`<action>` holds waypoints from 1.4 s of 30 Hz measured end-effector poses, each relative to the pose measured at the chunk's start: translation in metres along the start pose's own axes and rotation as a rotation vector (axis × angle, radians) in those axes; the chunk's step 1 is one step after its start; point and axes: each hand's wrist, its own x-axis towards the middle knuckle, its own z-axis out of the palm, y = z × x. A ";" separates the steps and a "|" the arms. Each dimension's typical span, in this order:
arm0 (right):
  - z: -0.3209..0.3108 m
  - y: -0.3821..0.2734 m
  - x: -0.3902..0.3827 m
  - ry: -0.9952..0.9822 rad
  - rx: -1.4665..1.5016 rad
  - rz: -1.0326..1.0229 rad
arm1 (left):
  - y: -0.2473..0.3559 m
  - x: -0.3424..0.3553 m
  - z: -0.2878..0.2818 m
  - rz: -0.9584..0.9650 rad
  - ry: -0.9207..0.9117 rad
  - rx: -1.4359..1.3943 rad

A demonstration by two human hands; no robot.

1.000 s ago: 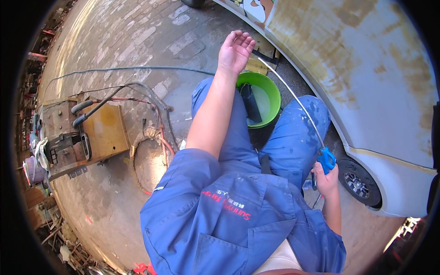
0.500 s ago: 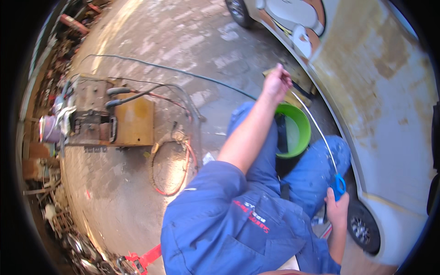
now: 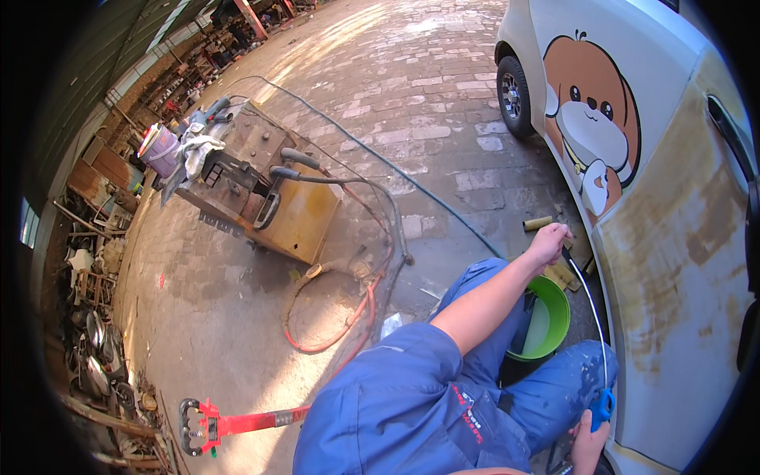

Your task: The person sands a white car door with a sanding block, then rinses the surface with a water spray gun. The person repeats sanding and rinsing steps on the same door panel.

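My left hand [image 3: 546, 247] is closed near the upper end of a thin pale rod [image 3: 592, 299]; what its fingertips grip is unclear. Low at the right, my right hand [image 3: 587, 439] grips a blue-handled tool [image 3: 602, 408], from which the rod rises in a slight curve. Between my blue-trousered legs stands a green bucket [image 3: 560, 313] of cloudy liquid, partly behind my left arm. Along my right is a white car [image 3: 657, 380] with patchy yellow-brown areas and a cartoon dog decal [image 3: 590, 138]. A tan cylinder [image 3: 537, 223] lies beyond my left hand.
At left stands a worn metal machine [image 3: 305, 222] with a purple pail [image 3: 163, 154] and rag on it. Hoses [image 3: 368, 324] loop over the brick and concrete ground. A red jack handle [image 3: 253, 421] lies at lower left. Piled scrap [image 3: 103, 309] lines the far-left wall.
My view has swung, bringing more yard, the decal and the jack handle into sight. My left hand's loosely curled fingers have closed near the rod's end. My right hand still holds the blue tool.
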 end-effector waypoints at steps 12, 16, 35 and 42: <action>-0.009 0.019 0.010 -0.024 0.137 -0.025 | 0.028 -0.026 -0.034 0.710 -0.222 1.573; -0.005 0.021 0.015 0.005 -0.009 -0.087 | 0.022 -0.030 -0.034 0.923 -0.252 1.726; 0.008 -0.002 -0.006 -0.036 0.028 -0.201 | 0.029 -0.037 -0.019 0.760 -0.167 1.188; 0.027 -0.012 -0.006 -0.048 -0.023 -0.254 | 0.044 -0.023 -0.053 0.013 -0.182 -0.371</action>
